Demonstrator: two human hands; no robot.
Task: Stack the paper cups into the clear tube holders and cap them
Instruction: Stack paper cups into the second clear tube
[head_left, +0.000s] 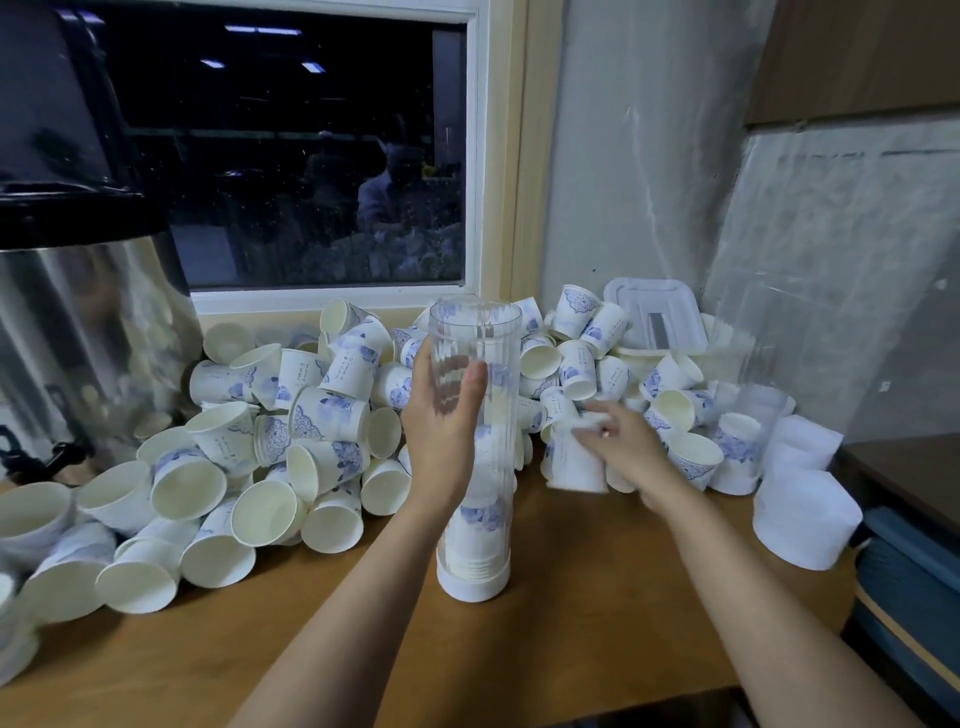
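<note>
A clear tube holder (480, 332) stands upright on the wooden table (597, 639) in a white base cap (471, 584), with several stacked cups in its lower half. My left hand (441, 421) grips the tube's upper part. To the right, my right hand (621, 444) holds a short stack of white paper cups (574, 465), blurred by motion, low beside the tube. A big heap of loose blue-patterned paper cups (291, 431) covers the table behind and to the left.
A steel urn (88, 332) stands at the far left. At the right stand a second clear tube with cups (743, 431), white caps (805, 519) and a clear lidded box (654, 312). The table's right edge drops to a dark case (909, 582).
</note>
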